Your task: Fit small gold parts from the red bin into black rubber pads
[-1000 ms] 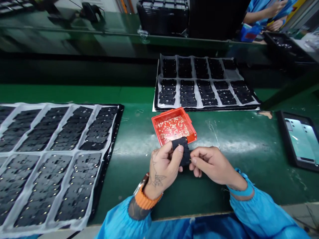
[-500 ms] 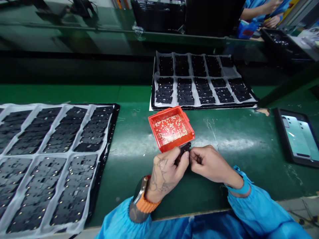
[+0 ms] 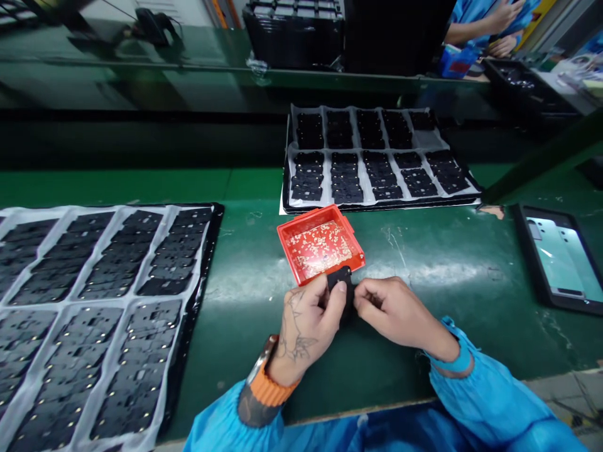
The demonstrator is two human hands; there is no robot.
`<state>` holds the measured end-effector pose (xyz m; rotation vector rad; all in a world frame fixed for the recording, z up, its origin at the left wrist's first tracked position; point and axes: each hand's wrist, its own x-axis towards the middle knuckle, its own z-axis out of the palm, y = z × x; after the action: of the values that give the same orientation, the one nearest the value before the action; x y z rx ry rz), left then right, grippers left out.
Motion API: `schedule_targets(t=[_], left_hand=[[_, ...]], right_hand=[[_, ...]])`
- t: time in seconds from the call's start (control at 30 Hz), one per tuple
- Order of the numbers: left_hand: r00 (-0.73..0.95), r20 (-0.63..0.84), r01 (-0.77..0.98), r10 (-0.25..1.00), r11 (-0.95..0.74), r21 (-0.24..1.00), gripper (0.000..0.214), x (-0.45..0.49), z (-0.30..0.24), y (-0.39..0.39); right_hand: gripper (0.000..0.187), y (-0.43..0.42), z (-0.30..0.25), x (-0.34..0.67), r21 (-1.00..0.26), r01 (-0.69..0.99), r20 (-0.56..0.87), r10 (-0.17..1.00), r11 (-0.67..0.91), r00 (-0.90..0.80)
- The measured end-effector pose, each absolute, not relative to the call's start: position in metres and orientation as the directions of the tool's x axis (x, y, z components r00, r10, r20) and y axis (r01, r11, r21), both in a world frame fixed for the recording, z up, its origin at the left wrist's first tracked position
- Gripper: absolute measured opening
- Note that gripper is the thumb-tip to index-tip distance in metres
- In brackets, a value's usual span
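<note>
My left hand (image 3: 308, 326) is closed on a thin black plastic plate (image 3: 340, 276), its thumb lying over the face. Pinched fingers of my right hand (image 3: 389, 311) meet the plate's right edge; whether they hold a small part there is hidden. Just beyond the hands sits a red bin (image 3: 285, 248) with many tiny gold-coloured pieces (image 3: 320, 245) scattered in it. Similar black plates (image 3: 136, 351) lie in overlapping rows in the lined tray (image 3: 214, 235) at left. A second lined tray (image 3: 405, 202) at the back holds more of them.
A dark tray (image 3: 532, 270) with pale green panels (image 3: 568, 257) lies at right on the green table (image 3: 245, 351). A green post (image 3: 541, 157) slants down near it. Behind, a raised shelf (image 3: 198, 69) carries black crates (image 3: 294, 37). Another person's arms (image 3: 485, 28) show at upper right.
The black plate in my left hand has turned, so more of its flat face shows. My right fingers stay at its edge. The whole view has shifted slightly.
</note>
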<state>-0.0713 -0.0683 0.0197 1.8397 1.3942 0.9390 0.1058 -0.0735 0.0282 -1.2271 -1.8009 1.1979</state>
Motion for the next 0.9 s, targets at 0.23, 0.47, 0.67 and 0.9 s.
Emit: schedule_targets(t=[0.23,0.47,0.67,0.9], left_hand=[[0.304,0.27,0.507,0.914,-0.395,0.766,0.034,-0.069,0.021,-0.07],[0.356,0.394,0.531,0.848,-0.53,0.661,0.03,-0.065,0.023,-0.072],[0.442,0.372,0.541,0.816,-0.574,0.615,0.032,-0.068,0.024,-0.074],[0.515,0.272,0.502,0.813,-0.543,0.673,0.029,-0.072,0.02,-0.076]], right_hand=[[0.016,-0.071,0.029,0.111,-0.989,0.147,-0.028,0.964,0.011,-0.263],[0.019,-0.07,0.028,0.115,-0.949,0.298,0.015,0.963,0.098,-0.268],[0.018,-0.067,0.026,0.118,-0.953,0.3,-0.053,0.951,0.043,-0.304],[0.02,-0.066,0.028,0.124,-0.935,0.346,-0.057,0.93,0.078,-0.363]])
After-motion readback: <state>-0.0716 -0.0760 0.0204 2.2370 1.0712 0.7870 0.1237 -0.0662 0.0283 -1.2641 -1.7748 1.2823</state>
